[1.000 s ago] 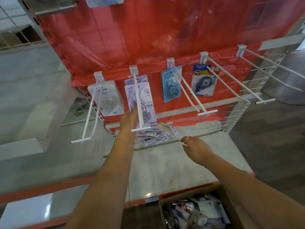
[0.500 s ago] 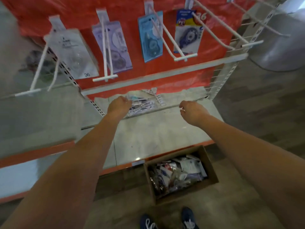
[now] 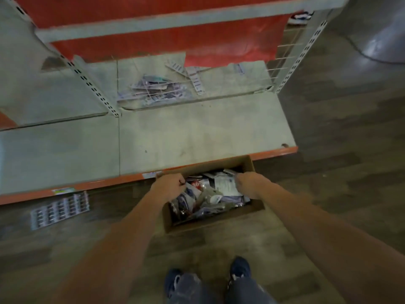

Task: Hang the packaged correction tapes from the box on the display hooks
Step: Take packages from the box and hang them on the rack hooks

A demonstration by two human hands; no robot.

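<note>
An open cardboard box (image 3: 247, 165) stands on the floor against the shelf's orange edge, filled with several packaged correction tapes (image 3: 219, 195). My left hand (image 3: 168, 186) is at the box's far left corner, fingers curled over the pile. My right hand (image 3: 249, 184) reaches in at the far right, fingertips at a white package (image 3: 224, 185). Blur hides whether either hand holds a package. The display hooks are out of view above.
A grey shelf (image 3: 197, 137) with an orange front edge lies beyond the box. Loose packages (image 3: 153, 91) sit behind a wire rail at its back. A label sheet (image 3: 59, 209) lies on the floor at left. My shoes (image 3: 240, 268) stand near the box.
The view has tilted down from the hooks to the floor. Both hands dropped from the shelf's back rail into the box.
</note>
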